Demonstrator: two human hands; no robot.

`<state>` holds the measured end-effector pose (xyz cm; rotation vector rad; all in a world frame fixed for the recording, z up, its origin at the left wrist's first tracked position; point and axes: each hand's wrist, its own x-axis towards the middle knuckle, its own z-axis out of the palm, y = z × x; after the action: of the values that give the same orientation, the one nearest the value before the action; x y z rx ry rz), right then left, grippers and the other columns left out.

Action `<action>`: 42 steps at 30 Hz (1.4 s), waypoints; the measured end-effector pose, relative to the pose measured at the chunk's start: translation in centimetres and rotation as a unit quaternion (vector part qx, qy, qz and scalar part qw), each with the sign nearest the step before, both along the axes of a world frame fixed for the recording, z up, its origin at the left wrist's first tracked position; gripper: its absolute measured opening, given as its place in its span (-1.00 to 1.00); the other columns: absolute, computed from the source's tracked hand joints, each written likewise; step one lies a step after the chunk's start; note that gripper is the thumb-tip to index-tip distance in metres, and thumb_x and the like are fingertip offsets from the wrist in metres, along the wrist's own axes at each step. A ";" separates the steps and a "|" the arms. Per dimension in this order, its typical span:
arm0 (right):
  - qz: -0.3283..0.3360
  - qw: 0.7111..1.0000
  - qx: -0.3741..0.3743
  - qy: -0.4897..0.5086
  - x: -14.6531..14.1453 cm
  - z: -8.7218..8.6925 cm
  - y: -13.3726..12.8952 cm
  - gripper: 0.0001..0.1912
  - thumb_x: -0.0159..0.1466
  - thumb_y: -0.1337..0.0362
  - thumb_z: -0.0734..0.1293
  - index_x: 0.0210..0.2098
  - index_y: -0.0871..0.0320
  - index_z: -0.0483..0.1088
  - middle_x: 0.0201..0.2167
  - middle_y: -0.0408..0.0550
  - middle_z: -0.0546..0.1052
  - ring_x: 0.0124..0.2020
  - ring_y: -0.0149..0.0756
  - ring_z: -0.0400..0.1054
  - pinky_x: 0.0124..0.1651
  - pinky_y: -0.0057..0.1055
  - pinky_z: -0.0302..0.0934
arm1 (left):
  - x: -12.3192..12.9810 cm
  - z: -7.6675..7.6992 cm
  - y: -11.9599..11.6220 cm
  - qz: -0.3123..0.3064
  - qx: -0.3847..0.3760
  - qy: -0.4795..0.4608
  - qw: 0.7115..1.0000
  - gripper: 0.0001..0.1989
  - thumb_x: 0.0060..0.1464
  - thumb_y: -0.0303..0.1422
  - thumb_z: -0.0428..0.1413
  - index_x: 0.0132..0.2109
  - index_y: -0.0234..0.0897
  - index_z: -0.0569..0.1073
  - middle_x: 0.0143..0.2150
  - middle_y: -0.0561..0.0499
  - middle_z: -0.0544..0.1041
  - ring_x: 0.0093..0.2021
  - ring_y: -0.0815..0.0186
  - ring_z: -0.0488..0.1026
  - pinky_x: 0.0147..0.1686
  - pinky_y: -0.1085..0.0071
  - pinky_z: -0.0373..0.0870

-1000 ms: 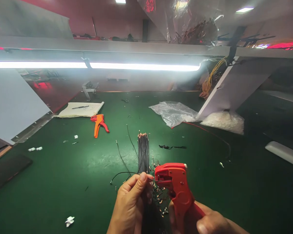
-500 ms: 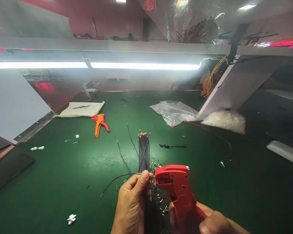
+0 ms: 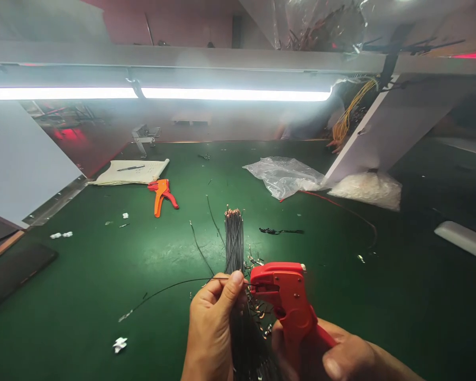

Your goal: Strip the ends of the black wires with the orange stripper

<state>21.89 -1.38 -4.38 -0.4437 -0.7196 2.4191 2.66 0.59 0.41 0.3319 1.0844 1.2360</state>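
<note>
The black wire (image 3: pixel 202 279) has swung its tail toward the lower left, running crosswise from our pinching left hand (image 3: pixel 216 315) into the red wire stripper (image 3: pixel 291 293) our right hand (image 3: pixel 349 352) grips.

Head view, facing forward and down
</note>
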 end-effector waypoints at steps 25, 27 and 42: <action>-0.012 0.996 0.084 0.042 -1.0 0.5 0.6 -0.43 0.10 0.09 0.53 0.00 0.29 0.45 -0.36 -0.10 0.38 -0.43 -0.47 0.15 -0.34 -0.53 0.05 | 0.1 -0.5 -0.8 0.003 0.019 0.109 0.994 -0.51 -0.21 0.03 0.40 -0.54 -0.31 0.45 -0.56 0.13 0.35 -0.51 0.45 0.22 -0.48 0.52 0.22; -0.012 0.996 0.091 0.021 -1.2 1.7 0.9 -0.45 0.08 0.04 0.53 -0.06 0.27 0.47 -0.42 -0.15 0.34 -0.47 -0.47 0.09 -0.34 -0.51 0.06 | 0.1 -0.3 -0.9 0.005 0.016 0.119 0.993 -0.50 -0.22 0.04 0.40 -0.55 -0.30 0.44 -0.56 0.13 0.35 -0.50 0.44 0.22 -0.46 0.51 0.24; -0.031 0.997 0.064 -0.001 -1.4 1.8 0.1 -0.62 0.01 0.08 0.55 -0.40 0.20 0.40 -0.57 -0.25 0.21 -0.42 -0.37 0.17 -0.25 -0.45 0.14 | 0.1 -0.6 -1.3 -0.007 0.046 0.074 0.996 -0.54 -0.19 0.01 0.40 -0.49 -0.28 0.46 -0.55 0.13 0.37 -0.50 0.44 0.24 -0.44 0.51 0.22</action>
<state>20.49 -1.24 -2.60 -0.4113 -0.8429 2.3001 2.71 -0.74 -0.14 0.5073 1.1504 1.2678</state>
